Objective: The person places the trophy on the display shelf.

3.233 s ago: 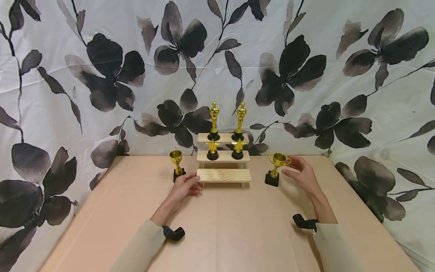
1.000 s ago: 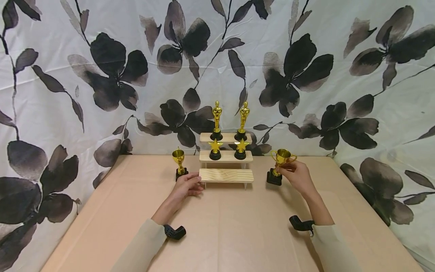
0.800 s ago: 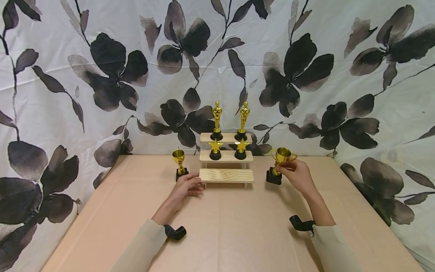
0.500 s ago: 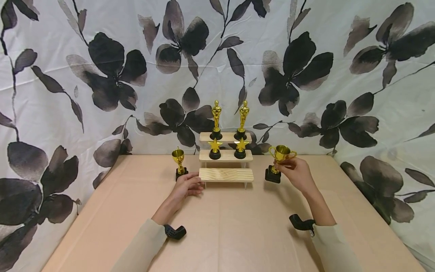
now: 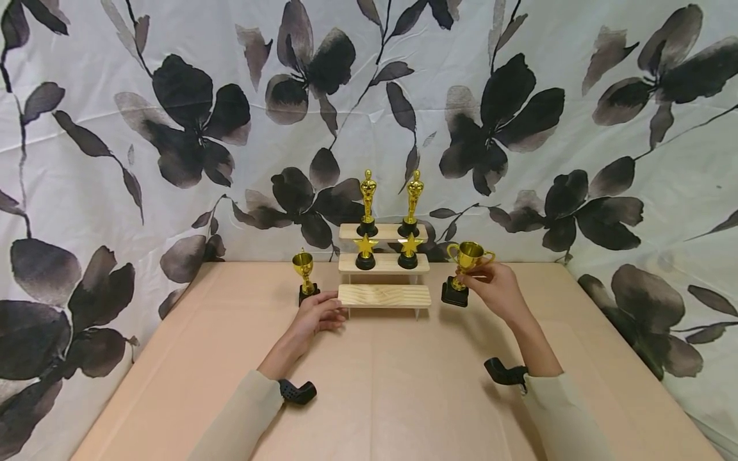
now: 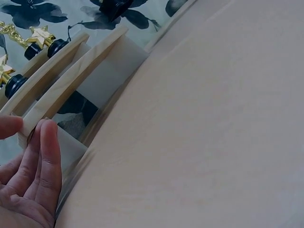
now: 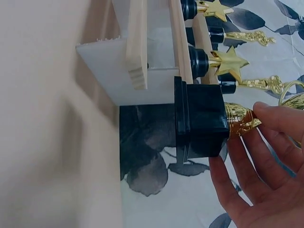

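Observation:
My right hand (image 5: 497,289) pinches a gold trophy cup (image 5: 468,255) by its stem, just right of a three-tier wooden display stand (image 5: 384,296). In the right wrist view, the cup's black base (image 7: 204,121) hangs above the table, level with the stand's shelves. At the stand's left end, my left hand (image 5: 314,315) grips the lowest shelf; the left wrist view has the thumb over the board (image 6: 71,88) and fingers beneath. A second trophy cup (image 5: 302,264) stands behind the left hand, its base partly hidden.
Two gold statuettes, one of them a standing figure (image 5: 413,198), occupy the top shelf. Two star trophies, including the left star (image 5: 366,248), sit on the middle shelf. A floral cloth (image 5: 196,128) hangs behind the table (image 5: 369,384).
My right hand has taken hold of the right trophy cup by the stem, lifted it and moved it left, closer to the stand. The left hand keeps its place.

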A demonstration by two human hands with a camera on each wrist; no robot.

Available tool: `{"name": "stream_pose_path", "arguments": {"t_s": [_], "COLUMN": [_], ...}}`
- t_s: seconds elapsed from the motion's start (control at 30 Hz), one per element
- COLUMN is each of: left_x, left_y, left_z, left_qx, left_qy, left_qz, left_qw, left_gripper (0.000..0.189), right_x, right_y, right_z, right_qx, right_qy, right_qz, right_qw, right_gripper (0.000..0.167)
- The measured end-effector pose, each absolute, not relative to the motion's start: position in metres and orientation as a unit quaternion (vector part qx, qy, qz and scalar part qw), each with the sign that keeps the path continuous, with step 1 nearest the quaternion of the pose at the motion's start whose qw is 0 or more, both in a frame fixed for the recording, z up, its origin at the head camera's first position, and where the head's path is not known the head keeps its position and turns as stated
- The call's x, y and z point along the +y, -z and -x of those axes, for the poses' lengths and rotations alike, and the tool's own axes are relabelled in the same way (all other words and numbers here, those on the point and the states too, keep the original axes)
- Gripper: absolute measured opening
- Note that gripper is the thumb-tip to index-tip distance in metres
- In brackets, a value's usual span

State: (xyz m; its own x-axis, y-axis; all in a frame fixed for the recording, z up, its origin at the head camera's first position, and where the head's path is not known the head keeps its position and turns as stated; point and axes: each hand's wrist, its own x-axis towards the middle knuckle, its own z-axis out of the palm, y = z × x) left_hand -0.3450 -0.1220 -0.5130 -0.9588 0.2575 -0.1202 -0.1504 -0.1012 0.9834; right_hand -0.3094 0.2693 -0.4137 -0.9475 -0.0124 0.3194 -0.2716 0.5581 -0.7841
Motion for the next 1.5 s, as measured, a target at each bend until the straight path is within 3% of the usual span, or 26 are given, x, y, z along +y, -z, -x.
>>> {"name": "stream_pose_path", "arguments": {"t_s": [1.5], "left_x": [-0.123], "left_y": [0.518], "left_z": [0.347], "left_qx": [0.650], "left_qy": [-0.748], "left_qz": [-0.029], "left_qw": [0.130], "left_gripper": [0.046], "right_x": [0.198], "right_y": [0.413], "right_z": [0.341], "right_qx": [-0.870], "right_qy": [-0.457], "right_qz": [-0.159], "right_qw": [0.092], "right_gripper": [0.022]}}
